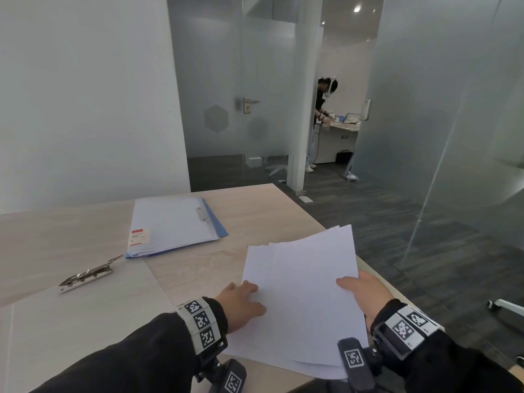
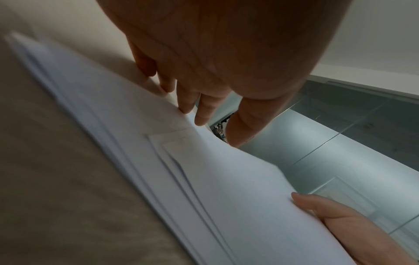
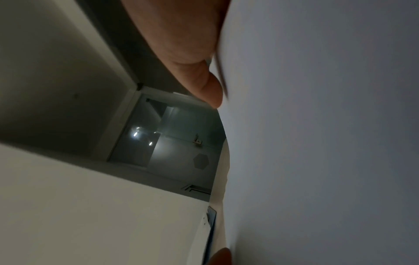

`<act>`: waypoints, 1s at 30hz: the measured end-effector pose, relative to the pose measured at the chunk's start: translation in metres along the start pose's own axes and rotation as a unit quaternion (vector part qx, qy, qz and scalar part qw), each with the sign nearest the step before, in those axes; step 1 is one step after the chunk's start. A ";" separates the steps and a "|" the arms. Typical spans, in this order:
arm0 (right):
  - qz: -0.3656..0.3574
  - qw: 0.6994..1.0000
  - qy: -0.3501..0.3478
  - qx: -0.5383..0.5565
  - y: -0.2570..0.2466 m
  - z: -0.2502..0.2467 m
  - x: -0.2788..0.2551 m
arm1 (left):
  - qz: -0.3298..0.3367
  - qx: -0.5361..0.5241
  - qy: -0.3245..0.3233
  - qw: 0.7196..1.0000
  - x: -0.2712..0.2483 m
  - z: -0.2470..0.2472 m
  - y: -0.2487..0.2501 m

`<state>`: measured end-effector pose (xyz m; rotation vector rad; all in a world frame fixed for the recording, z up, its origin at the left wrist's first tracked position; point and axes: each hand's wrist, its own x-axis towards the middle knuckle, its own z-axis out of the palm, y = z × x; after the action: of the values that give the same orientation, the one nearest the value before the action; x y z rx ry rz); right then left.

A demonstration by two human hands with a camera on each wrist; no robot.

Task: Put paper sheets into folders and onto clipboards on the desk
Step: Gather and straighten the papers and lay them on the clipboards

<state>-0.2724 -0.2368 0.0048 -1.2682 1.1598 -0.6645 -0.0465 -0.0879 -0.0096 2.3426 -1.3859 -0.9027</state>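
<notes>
A loose stack of white paper sheets [image 1: 300, 279] lies at the near right of the wooden desk [image 1: 269, 211], with its upper sheets raised. My right hand [image 1: 360, 290] pinches the stack's right edge, thumb on top; the sheets [image 3: 317, 125] fill the right wrist view. My left hand [image 1: 241, 302] touches the left edge of the raised sheets [image 2: 226, 179] with straight fingers [image 2: 188, 100]. A blue folder [image 1: 173, 222] holding white sheets lies shut further back. A wood-coloured clipboard [image 1: 71, 321] with a metal clip [image 1: 88, 275] lies at the near left.
The desk's right edge runs just past my right hand, with dark floor beyond. Frosted glass walls [image 1: 439, 109] and a glass door stand behind. A person [image 1: 323, 109] works at another desk in the far room. A chair base [image 1: 507, 306] shows at the right.
</notes>
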 end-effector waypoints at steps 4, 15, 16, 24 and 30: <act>0.057 0.998 -0.023 0.002 0.009 0.005 0.000 | -0.008 -0.021 0.005 1.000 0.001 0.000 -0.002; -0.020 0.999 -0.032 0.007 0.004 -0.004 -0.010 | -0.003 -0.158 0.051 0.986 0.000 -0.010 -0.003; -0.029 0.999 -0.033 0.024 0.002 -0.006 -0.011 | 0.002 -0.183 0.073 0.980 0.000 -0.013 -0.002; -0.031 0.999 -0.006 0.019 -0.002 -0.008 -0.015 | -0.035 -0.243 0.128 0.961 0.008 -0.023 0.008; 0.001 0.997 0.002 -0.077 -0.001 -0.010 -0.008 | -0.088 -0.283 0.113 0.948 0.013 -0.022 0.016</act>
<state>-0.2836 -0.2339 0.0088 -1.3953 1.2343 -0.5860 -0.0392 -0.1086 0.0110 2.0533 -0.7115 -0.8972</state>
